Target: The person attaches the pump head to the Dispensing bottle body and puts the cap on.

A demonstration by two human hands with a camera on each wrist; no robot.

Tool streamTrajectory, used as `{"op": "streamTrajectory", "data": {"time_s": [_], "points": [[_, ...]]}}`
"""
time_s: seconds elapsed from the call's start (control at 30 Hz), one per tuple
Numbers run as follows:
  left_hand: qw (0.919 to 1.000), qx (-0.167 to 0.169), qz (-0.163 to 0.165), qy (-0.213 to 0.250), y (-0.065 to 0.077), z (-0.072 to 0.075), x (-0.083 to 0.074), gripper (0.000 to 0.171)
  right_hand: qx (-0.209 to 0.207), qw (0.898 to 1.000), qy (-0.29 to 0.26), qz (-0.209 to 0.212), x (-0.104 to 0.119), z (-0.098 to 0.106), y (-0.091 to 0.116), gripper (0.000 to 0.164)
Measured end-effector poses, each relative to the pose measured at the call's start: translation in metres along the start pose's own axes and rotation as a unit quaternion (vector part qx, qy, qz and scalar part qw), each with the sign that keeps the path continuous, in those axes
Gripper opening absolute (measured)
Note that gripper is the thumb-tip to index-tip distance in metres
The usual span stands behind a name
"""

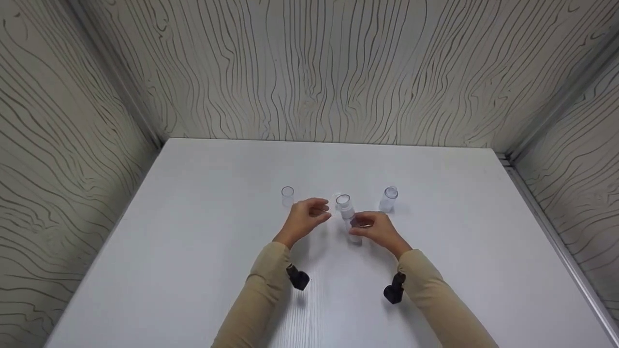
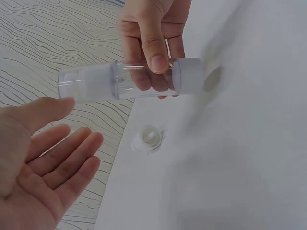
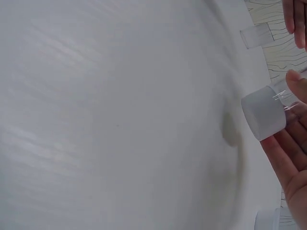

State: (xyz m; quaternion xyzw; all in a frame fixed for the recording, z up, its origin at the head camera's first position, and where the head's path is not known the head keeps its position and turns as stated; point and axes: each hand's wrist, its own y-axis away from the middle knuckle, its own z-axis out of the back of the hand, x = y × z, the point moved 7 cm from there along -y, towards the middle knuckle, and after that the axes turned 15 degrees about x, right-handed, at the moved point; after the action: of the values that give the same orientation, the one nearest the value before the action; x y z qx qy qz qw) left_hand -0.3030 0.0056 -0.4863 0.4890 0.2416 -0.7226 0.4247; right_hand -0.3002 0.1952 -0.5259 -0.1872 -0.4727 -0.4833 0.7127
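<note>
My right hand [image 1: 379, 230] grips a clear cylindrical bottle [image 1: 348, 223] with thumb and fingers around its body. The bottle is upright, with a white base [image 3: 264, 113] and a white collar [image 2: 98, 80] under a clear cap [image 2: 70, 85]. In the left wrist view its base stands slightly off its shadow on the table. My left hand [image 1: 305, 216] is beside the bottle's upper part, palm turned toward it. Its fingers [image 2: 72, 165] are loosely bent and hold nothing, with the thumb tip close by the cap.
A clear open cylinder [image 1: 287, 193] stands behind my left hand. Another clear container [image 1: 388, 199] with a whitish lower part stands to the right. A small clear and white piece [image 2: 147, 138] lies behind the bottle. Patterned walls [image 1: 309, 72] border the white table [image 1: 217, 193].
</note>
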Motion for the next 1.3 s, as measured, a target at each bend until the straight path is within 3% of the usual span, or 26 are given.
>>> {"op": "streamTrajectory", "data": {"time_s": [0.33, 0.67, 1.0, 1.3], "points": [[0.9999, -0.009, 0.007, 0.011, 0.007, -0.015, 0.021, 0.030, -0.072, 0.996, -0.013, -0.046, -0.013, 0.007, 0.001, 0.044], [0.9994, -0.003, 0.029, 0.017, 0.010, -0.029, 0.037, 0.027, -0.153, 0.986, -0.049, -0.042, -0.024, 0.017, 0.000, 0.038], [0.9996, -0.011, 0.020, 0.019, 0.012, -0.032, 0.037, 0.026, -0.163, 0.985, -0.042, -0.046, -0.028, 0.019, 0.000, 0.035], [0.9995, -0.015, 0.021, 0.019, 0.013, -0.033, 0.040, 0.026, -0.150, 0.985, -0.052, -0.060, -0.033, 0.018, -0.002, 0.043]]}}
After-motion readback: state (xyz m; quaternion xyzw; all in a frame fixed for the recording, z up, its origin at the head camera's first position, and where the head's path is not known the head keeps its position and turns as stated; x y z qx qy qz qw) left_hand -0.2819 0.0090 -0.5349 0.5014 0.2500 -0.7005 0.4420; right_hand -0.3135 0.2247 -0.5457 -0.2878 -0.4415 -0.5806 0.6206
